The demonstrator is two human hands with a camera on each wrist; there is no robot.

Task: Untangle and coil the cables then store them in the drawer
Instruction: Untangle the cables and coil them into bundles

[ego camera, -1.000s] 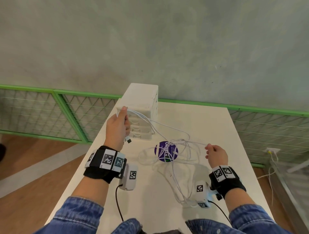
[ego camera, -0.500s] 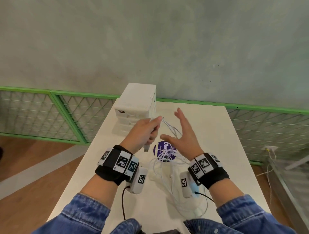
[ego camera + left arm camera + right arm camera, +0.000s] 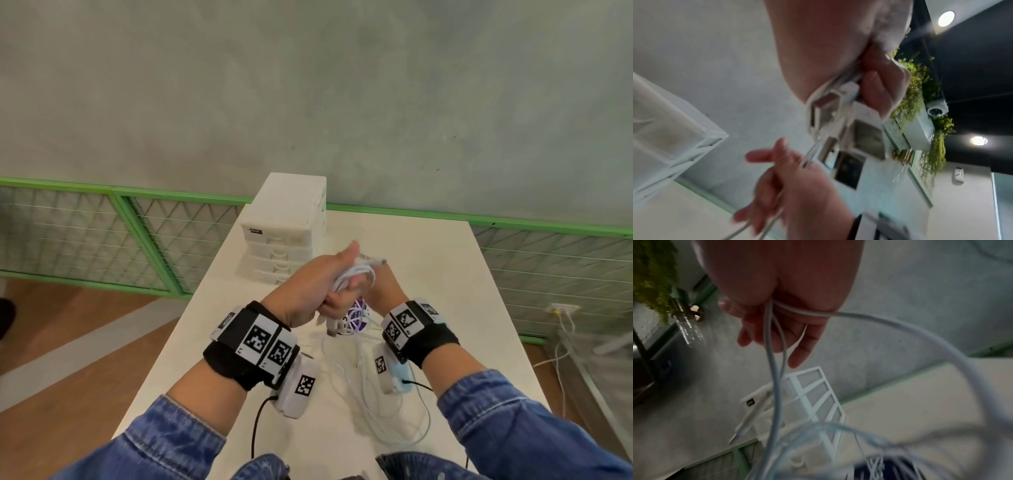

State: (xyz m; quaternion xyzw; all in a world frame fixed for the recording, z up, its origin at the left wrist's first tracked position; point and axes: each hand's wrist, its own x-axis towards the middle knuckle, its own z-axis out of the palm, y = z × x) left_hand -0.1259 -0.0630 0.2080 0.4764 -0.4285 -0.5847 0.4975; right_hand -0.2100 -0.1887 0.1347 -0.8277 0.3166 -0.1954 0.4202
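- Your left hand [image 3: 310,286] is curled round one bundle of white cable loops [image 3: 356,274], held above the desk [image 3: 445,274] near its far left corner.
- Your right hand [image 3: 383,291] has strands pinched in loosely bent fingers; the wrist views are blurry.
- More cable [image 3: 373,411] trails loose by the near edge; can't count separate cables.
- One white drawer unit [image 3: 286,228] at the far left corner, all drawers closed.
- One purple disc [image 3: 356,317] sits under your hands, mostly hidden.
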